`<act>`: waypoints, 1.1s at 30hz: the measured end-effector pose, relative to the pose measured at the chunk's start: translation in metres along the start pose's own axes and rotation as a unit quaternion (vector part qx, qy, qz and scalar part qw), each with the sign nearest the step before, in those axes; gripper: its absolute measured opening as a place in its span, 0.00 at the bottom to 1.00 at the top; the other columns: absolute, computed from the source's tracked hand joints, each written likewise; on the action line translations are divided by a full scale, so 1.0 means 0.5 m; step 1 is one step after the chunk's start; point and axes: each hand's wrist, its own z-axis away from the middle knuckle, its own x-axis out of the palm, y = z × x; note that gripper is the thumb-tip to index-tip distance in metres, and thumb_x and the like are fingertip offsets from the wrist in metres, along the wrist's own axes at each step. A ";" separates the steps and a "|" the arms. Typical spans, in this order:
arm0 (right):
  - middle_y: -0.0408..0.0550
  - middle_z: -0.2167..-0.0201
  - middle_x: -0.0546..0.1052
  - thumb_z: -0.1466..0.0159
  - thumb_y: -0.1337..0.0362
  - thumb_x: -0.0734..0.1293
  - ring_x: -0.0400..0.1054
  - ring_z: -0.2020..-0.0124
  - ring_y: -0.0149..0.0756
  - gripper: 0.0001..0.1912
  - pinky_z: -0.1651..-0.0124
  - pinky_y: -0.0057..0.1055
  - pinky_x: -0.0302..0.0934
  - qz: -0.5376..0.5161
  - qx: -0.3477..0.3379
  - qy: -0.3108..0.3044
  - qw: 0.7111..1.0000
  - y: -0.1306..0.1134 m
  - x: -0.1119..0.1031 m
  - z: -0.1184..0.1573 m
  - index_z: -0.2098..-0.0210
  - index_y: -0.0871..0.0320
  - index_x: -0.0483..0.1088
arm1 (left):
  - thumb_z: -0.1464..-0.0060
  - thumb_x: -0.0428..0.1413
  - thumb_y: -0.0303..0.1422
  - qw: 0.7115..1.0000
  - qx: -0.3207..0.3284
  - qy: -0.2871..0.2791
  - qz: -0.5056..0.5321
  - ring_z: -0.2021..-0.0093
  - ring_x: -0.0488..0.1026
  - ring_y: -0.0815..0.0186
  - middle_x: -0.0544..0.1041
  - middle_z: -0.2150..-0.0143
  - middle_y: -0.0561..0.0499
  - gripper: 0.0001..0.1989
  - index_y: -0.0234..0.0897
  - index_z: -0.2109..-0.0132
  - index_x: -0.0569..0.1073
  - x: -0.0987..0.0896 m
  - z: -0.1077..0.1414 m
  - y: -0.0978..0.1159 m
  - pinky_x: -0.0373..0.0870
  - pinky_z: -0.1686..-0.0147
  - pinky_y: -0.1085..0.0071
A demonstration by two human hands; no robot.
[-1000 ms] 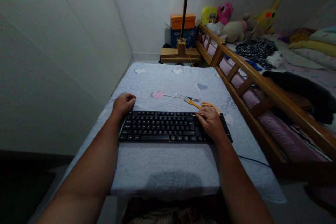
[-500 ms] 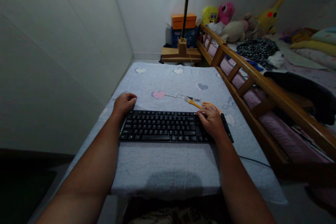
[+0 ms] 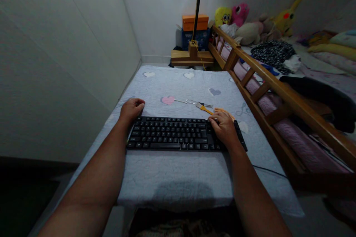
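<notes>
A black keyboard (image 3: 169, 133) lies flat on the cloth-covered table, its keys facing up. At its upper left corner rests my left hand (image 3: 132, 109), fingers curled in and nothing visible in them. My right hand (image 3: 222, 126) lies over the number pad side, fingers bent and pressed together near the top row. A small pale bit shows at its fingertips, too small to name. Just beyond that hand are a brush (image 3: 204, 108) with a yellow handle, an orange cloth (image 3: 224, 111) partly hidden by the hand, a wire tool (image 3: 191, 101) and a thin pale stick (image 3: 180, 101).
A light blue quilted cloth (image 3: 178, 174) with heart patterns covers the table. A black cable (image 3: 269, 170) runs off to the right. Along the right side stands a wooden bed rail (image 3: 267, 70), with plush toys and clothes behind it. A pale wall panel (image 3: 69, 63) rises on the left.
</notes>
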 end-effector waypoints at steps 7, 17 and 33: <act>0.54 0.58 0.87 0.28 0.65 0.69 0.79 0.39 0.57 0.11 0.31 0.58 0.68 -0.004 0.012 0.019 1.000 0.002 -0.005 0.001 0.64 0.50 0.83 | 0.47 0.60 0.38 1.000 0.000 -0.005 -0.011 0.50 0.83 0.52 0.87 0.51 0.44 0.15 0.40 0.56 0.87 -0.001 -0.001 -0.002 0.79 0.42 0.60; 0.54 0.58 0.87 0.29 0.66 0.69 0.80 0.40 0.55 0.09 0.31 0.58 0.68 -0.001 0.014 0.023 1.000 0.005 -0.017 0.009 0.64 0.51 0.82 | 0.48 0.60 0.37 1.000 0.006 0.000 -0.001 0.50 0.82 0.51 0.87 0.53 0.44 0.12 0.42 0.59 0.86 -0.007 0.006 0.009 0.79 0.41 0.58; 0.52 0.62 0.85 0.30 0.66 0.69 0.80 0.41 0.56 0.09 0.32 0.59 0.69 -0.011 0.008 0.027 1.000 -0.004 -0.025 0.018 0.66 0.50 0.81 | 0.46 0.59 0.37 1.000 0.001 -0.012 -0.001 0.49 0.83 0.51 0.87 0.50 0.42 0.14 0.39 0.56 0.86 -0.004 0.002 -0.002 0.78 0.40 0.58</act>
